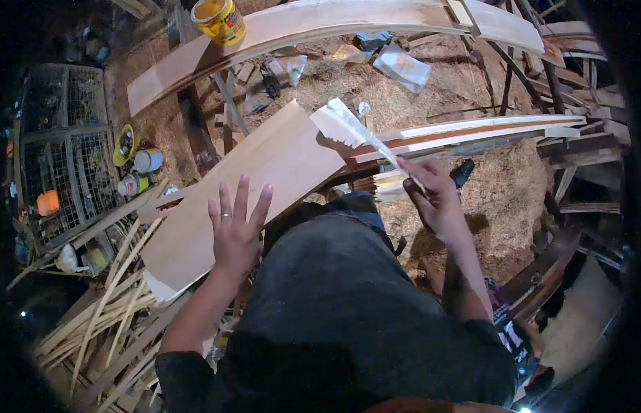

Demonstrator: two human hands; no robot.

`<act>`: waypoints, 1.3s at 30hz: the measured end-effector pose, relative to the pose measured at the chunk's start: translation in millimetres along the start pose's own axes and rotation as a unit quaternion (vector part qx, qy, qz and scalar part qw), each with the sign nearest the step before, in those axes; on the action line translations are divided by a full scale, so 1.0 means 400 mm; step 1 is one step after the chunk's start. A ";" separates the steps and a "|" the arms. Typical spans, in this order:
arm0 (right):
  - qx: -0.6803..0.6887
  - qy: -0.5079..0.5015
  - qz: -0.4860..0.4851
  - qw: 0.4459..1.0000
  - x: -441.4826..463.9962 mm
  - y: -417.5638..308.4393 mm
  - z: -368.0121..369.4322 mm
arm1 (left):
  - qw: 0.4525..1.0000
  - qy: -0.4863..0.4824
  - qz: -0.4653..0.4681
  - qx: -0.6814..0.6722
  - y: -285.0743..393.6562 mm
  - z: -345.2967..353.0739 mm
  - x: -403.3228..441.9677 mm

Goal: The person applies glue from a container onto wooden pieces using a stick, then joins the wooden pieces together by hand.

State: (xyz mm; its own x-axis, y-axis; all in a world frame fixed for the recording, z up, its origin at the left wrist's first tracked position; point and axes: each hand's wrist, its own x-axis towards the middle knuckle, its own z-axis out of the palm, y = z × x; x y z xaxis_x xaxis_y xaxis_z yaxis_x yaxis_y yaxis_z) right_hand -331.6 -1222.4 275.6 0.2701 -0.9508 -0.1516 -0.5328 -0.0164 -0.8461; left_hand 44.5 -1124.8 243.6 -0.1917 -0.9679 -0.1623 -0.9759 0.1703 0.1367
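Note:
My left hand (236, 237), fingers spread and a ring on one of them, rests on a wide, thin wooden sheet (265, 162) lying at a slant in front of me. My right hand (434, 196) is closed on the near end of a thin, pale strip (365, 134) with a ragged edge. Its far end widens over the upper right corner of the sheet and throws a jagged shadow. The frame does not show clearly what the strip is made of. Just beyond my right hand, a long curved wooden piece (486, 129) with a brown stripe extends rightward.
A curved plank (320, 24) spans the back, with a yellow bucket (221, 22) on it. Thin wood strips (107, 323) are heaped at lower left, near paint cans (148, 161) and a wire-mesh frame (66, 151). Shavings (499, 199) cover the floor. Another person (520, 344) is at lower right.

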 end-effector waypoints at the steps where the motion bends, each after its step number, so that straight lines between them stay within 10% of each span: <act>1: -0.011 0.000 -0.008 1.000 -0.005 0.023 0.016 | 1.000 0.009 0.001 0.014 0.005 0.016 -0.002; 10: -0.244 0.009 0.034 0.969 -0.054 0.092 0.042 | 0.999 0.001 -0.017 0.029 0.020 0.033 -0.003; 17: -0.245 -0.040 0.038 0.968 -0.041 0.005 -0.045 | 1.000 -0.005 -0.023 0.015 0.025 0.027 -0.002; 20: -0.029 -0.030 -0.003 0.999 -0.037 0.063 -0.012 | 1.000 -0.003 -0.022 0.019 0.025 0.032 -0.001; 23: 0.082 -0.108 0.247 0.960 -0.020 0.049 -0.028 | 0.999 0.008 -0.021 0.034 0.022 0.049 -0.003; 28: 0.038 -0.105 0.285 0.952 -0.019 0.054 -0.109 | 0.999 0.017 -0.022 0.033 0.019 0.064 -0.008; 35: -0.177 -0.014 -0.016 0.984 0.023 -0.003 -0.057 | 0.998 0.033 -0.023 0.038 0.019 0.074 -0.008; 39: -0.193 -0.008 0.022 0.981 -0.002 0.087 -0.053 | 0.998 0.039 -0.025 0.048 0.019 0.079 -0.008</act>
State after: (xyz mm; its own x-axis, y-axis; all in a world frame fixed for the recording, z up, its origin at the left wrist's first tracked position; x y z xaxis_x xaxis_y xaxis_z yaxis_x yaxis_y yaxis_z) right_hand -367.3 -1228.9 257.2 0.2511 -0.9483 -0.1943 -0.8074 -0.0945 -0.5824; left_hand 34.5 -1114.6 214.1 -0.1374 -0.9864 -0.0903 -0.9903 0.1347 0.0354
